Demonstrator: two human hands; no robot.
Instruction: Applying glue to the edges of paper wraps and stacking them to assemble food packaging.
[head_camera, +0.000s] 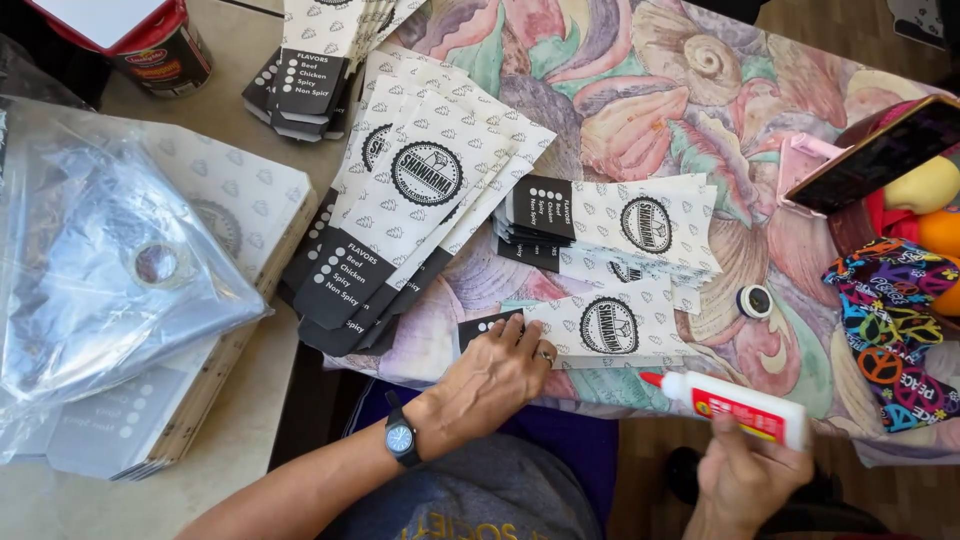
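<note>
My left hand (497, 372), with a ring and a black wristwatch, lies flat on the black end of a white-and-black printed paper sleeve (600, 325) at the near edge of the table. My right hand (745, 470) grips a white glue bottle (745, 408) with a red tip and red label, held sideways just below the table edge, tip pointing left toward the sleeve. More flat sleeves lie in a fanned pile (420, 190) and a smaller stack (620, 225) behind it.
A shell-patterned cloth (650, 90) covers the table. A small round black-and-white cap (755, 301) lies right of the sleeves. At the left sits a clear plastic bag (100, 270) over a thick stack of flat cartons (235, 330). A colourful cloth (885, 325), phone (880, 155) and a red can (160, 50) border the area.
</note>
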